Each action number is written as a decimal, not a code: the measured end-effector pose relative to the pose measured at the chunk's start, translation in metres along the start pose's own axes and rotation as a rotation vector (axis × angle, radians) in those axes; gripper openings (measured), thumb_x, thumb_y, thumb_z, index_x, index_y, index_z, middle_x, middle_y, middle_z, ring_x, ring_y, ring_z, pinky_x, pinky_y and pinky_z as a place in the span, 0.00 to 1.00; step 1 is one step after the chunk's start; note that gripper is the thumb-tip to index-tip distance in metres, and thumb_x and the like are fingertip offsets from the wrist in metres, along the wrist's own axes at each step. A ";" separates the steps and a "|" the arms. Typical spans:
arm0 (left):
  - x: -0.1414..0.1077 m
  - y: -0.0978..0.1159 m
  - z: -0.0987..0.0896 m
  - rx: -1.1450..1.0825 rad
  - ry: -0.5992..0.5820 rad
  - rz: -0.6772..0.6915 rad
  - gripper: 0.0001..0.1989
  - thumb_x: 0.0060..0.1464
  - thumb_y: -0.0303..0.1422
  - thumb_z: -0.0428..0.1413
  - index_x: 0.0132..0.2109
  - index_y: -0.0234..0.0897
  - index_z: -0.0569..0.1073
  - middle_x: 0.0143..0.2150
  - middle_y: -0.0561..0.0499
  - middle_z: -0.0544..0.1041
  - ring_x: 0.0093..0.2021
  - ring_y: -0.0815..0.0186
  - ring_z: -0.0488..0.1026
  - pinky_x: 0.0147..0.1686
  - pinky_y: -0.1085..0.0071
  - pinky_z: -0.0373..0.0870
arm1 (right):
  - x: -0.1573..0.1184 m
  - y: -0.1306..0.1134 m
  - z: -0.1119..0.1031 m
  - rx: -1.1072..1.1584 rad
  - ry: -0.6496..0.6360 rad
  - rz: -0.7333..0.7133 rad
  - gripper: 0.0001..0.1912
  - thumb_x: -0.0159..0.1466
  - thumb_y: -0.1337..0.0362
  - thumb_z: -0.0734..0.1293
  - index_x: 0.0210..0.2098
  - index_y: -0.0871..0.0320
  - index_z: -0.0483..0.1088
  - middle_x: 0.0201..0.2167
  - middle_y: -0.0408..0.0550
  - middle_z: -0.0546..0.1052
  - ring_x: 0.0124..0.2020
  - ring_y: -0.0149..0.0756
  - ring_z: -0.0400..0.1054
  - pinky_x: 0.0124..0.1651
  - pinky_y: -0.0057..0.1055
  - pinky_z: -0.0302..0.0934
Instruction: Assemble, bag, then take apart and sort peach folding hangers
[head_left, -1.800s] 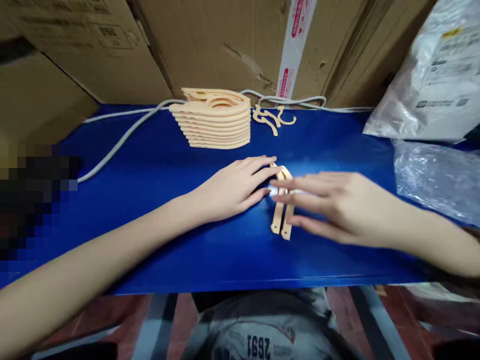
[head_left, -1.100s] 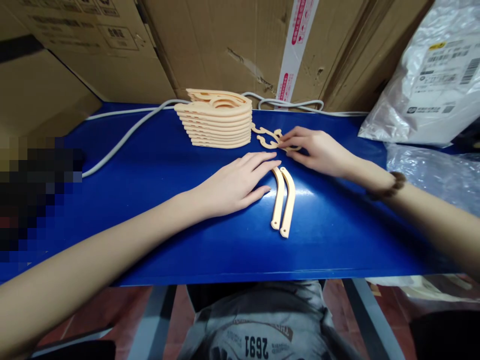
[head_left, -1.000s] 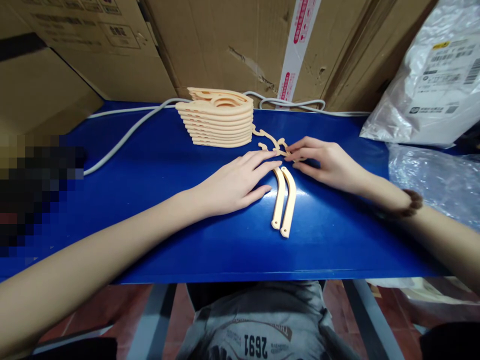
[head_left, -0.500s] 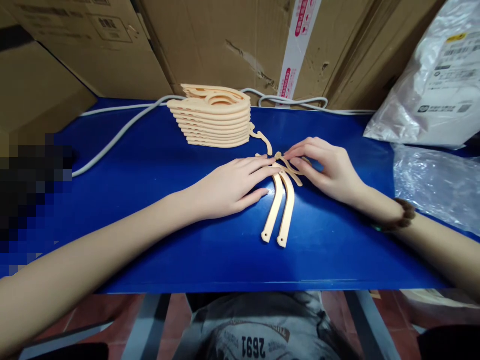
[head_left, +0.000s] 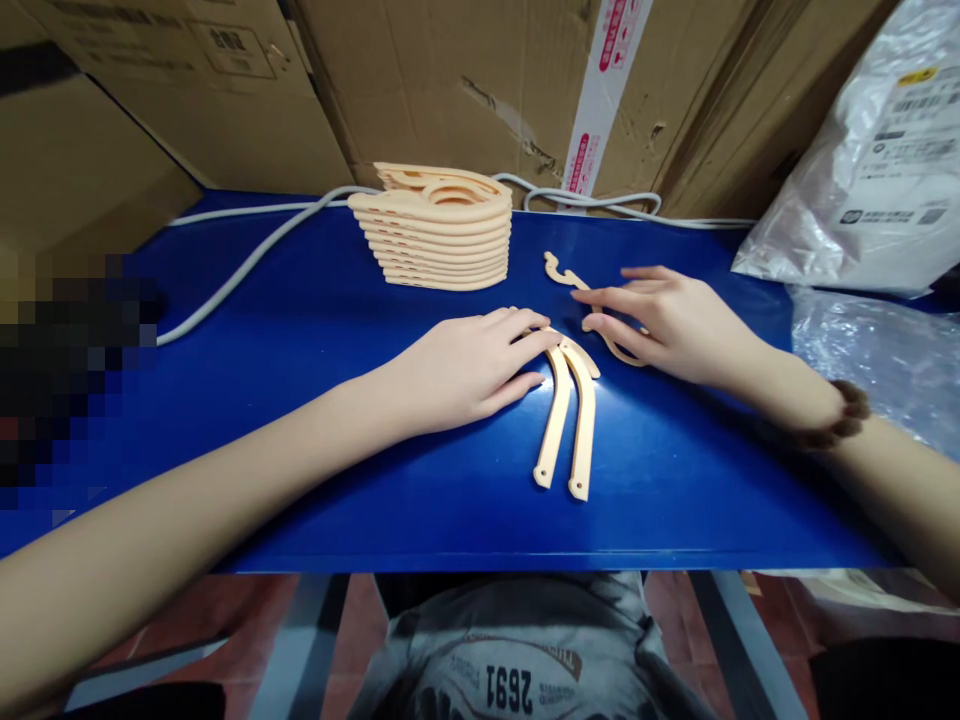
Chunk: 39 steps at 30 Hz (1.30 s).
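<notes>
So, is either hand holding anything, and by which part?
It can't be told: the left hand has fingertips at far ends of curved strips; the right hand is by hooks. Neither shows a clear grip.

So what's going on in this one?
A person has both hands among cream plastic pieces on a blue table. The left hand lies palm-down, its fingers at the far ends of two curved strips. The right hand is over thin hooked pieces; whether it grips one is hard to tell. A stack of similar-coloured parts sits farther back.
</notes>
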<state>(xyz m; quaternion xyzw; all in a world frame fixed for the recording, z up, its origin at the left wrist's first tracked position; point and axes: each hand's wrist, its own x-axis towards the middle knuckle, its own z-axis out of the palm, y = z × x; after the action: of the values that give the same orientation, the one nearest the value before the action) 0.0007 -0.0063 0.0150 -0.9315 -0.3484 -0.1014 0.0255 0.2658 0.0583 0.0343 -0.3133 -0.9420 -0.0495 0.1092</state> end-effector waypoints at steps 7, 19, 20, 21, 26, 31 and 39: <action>-0.002 -0.001 -0.003 0.010 0.018 0.028 0.18 0.72 0.31 0.46 0.62 0.35 0.71 0.64 0.43 0.74 0.59 0.57 0.75 0.54 0.65 0.75 | -0.022 -0.009 -0.027 0.177 -0.002 0.072 0.20 0.74 0.51 0.59 0.51 0.51 0.80 0.25 0.44 0.81 0.20 0.35 0.70 0.29 0.34 0.58; 0.000 0.000 -0.008 0.064 0.098 0.096 0.18 0.73 0.32 0.43 0.57 0.34 0.74 0.52 0.41 0.79 0.49 0.57 0.77 0.46 0.64 0.74 | -0.020 -0.021 -0.016 -0.223 -0.004 -0.258 0.21 0.75 0.66 0.54 0.49 0.58 0.79 0.46 0.56 0.78 0.39 0.42 0.73 0.35 0.37 0.61; 0.000 0.001 -0.008 0.074 0.084 0.077 0.18 0.73 0.33 0.42 0.56 0.34 0.75 0.49 0.42 0.79 0.47 0.57 0.77 0.44 0.65 0.73 | -0.020 -0.024 -0.017 -0.254 -0.007 -0.276 0.21 0.75 0.68 0.54 0.47 0.58 0.79 0.46 0.56 0.79 0.39 0.42 0.73 0.36 0.38 0.61; 0.000 0.001 -0.009 0.076 0.063 0.057 0.18 0.74 0.35 0.42 0.56 0.34 0.75 0.47 0.43 0.80 0.46 0.58 0.78 0.42 0.66 0.73 | -0.019 -0.027 -0.018 -0.270 -0.010 -0.287 0.21 0.75 0.69 0.54 0.44 0.58 0.79 0.45 0.55 0.79 0.39 0.42 0.72 0.37 0.39 0.60; -0.002 0.003 -0.007 0.031 -0.053 -0.016 0.18 0.74 0.42 0.44 0.55 0.37 0.72 0.47 0.47 0.80 0.44 0.61 0.79 0.34 0.71 0.68 | -0.019 -0.039 -0.020 -0.261 -0.019 -0.331 0.20 0.74 0.73 0.55 0.39 0.56 0.77 0.42 0.54 0.78 0.42 0.43 0.71 0.37 0.41 0.61; 0.000 0.001 -0.010 -0.002 -0.069 -0.074 0.17 0.74 0.42 0.43 0.48 0.38 0.73 0.42 0.50 0.76 0.40 0.63 0.78 0.31 0.70 0.64 | -0.019 -0.037 -0.019 -0.173 0.064 -0.314 0.15 0.76 0.65 0.57 0.41 0.52 0.74 0.41 0.51 0.80 0.39 0.40 0.73 0.37 0.38 0.62; -0.001 -0.004 -0.009 -0.053 -0.043 -0.149 0.13 0.72 0.41 0.47 0.49 0.38 0.71 0.44 0.50 0.76 0.42 0.62 0.77 0.33 0.70 0.65 | -0.018 -0.046 -0.007 0.353 0.160 -0.146 0.09 0.74 0.61 0.61 0.42 0.52 0.72 0.39 0.48 0.82 0.40 0.38 0.77 0.44 0.35 0.69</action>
<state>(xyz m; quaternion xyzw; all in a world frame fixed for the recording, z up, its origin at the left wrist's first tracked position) -0.0041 -0.0049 0.0231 -0.9053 -0.4144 -0.0923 -0.0141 0.2533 0.0095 0.0361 -0.2154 -0.9446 0.0840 0.2330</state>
